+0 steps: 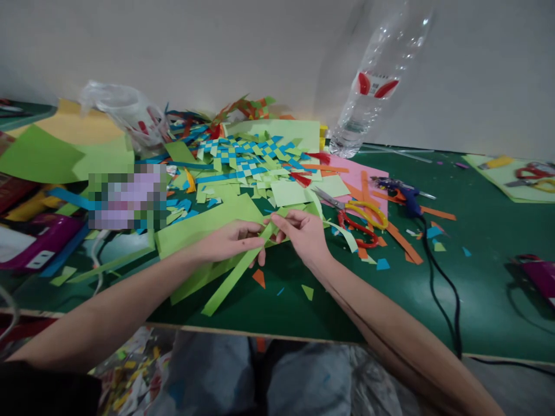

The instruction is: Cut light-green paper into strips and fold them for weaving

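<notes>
Here, a plain grey wall (217, 52) backs a dark-green tabletop (485, 242) strewn with colourful cut-paper scraps (307, 292); near its front edge, the left hand (236, 237) and right hand (306, 231), fingers nearly closed, pinch a long light-green paper strip (232, 279).

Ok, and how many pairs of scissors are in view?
2 visible: one pair of scissors just right of the right hand, another pair on the pale green paper at far right. More may be hidden under the paper pile.
</notes>
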`<action>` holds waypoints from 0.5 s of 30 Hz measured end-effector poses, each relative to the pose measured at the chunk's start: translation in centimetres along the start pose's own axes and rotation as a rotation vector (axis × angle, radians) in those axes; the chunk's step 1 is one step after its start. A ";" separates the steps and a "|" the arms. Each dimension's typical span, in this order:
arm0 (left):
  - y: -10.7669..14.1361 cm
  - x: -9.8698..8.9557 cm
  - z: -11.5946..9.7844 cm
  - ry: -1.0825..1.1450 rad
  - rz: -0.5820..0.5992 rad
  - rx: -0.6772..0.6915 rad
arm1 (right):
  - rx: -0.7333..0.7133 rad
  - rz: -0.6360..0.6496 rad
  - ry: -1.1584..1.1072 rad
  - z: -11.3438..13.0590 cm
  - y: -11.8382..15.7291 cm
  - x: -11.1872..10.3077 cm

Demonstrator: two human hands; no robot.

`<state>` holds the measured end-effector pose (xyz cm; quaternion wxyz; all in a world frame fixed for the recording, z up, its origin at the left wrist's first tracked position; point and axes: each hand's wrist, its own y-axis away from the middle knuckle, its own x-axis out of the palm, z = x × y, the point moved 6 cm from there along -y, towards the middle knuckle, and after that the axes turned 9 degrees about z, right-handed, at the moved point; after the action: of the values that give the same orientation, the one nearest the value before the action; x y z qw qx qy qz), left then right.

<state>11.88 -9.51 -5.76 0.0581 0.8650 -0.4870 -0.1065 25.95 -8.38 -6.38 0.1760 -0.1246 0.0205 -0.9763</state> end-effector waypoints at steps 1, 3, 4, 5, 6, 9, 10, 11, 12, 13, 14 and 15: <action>0.0 0.0 0.1 -0.023 -0.010 -0.023 | 0.000 0.007 0.021 0.0 0.1 0.2; 0.0 -0.1 0.3 -0.098 -0.034 -0.064 | 0.007 0.017 0.046 0.1 0.3 0.4; 0.0 -0.1 0.3 -0.131 -0.040 -0.076 | 0.013 0.020 0.046 0.1 0.3 0.5; 0.0 -0.2 0.3 -0.156 -0.046 -0.081 | 0.019 0.019 0.037 0.1 0.2 0.4; 0.0 -0.2 0.2 -0.172 -0.050 -0.080 | 0.023 0.013 0.023 0.1 0.2 0.3; 0.0 -0.2 -0.1 -0.187 -0.058 -0.075 | 0.019 -0.028 -0.010 0.1 -0.1 -0.3; -0.1 -0.1 -0.1 -0.182 -0.059 -0.080 | 0.014 -0.044 -0.015 0.1 -0.2 -0.5; -0.1 -0.1 -0.1 -0.173 -0.058 -0.090 | 0.006 -0.056 -0.019 0.1 -0.2 -0.6; -0.1 0.0 -0.1 -0.163 -0.058 -0.100 | -0.003 -0.066 -0.021 0.1 -0.3 -0.7; -0.2 0.0 0.0 -0.155 -0.058 -0.111 | -0.011 -0.074 -0.021 0.1 -0.3 -0.8; -0.2 0.0 0.0 -0.150 -0.060 -0.118 | -0.019 -0.084 -0.018 0.1 -0.3 -0.8; -0.2 0.0 0.0 -0.150 -0.062 -0.124 | -0.028 -0.095 -0.011 0.1 -0.2 -0.8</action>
<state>12.08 -9.39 -5.84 0.0717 0.8639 -0.4556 -0.2025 26.62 -7.91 -6.46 0.1276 -0.1333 0.0272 -0.9825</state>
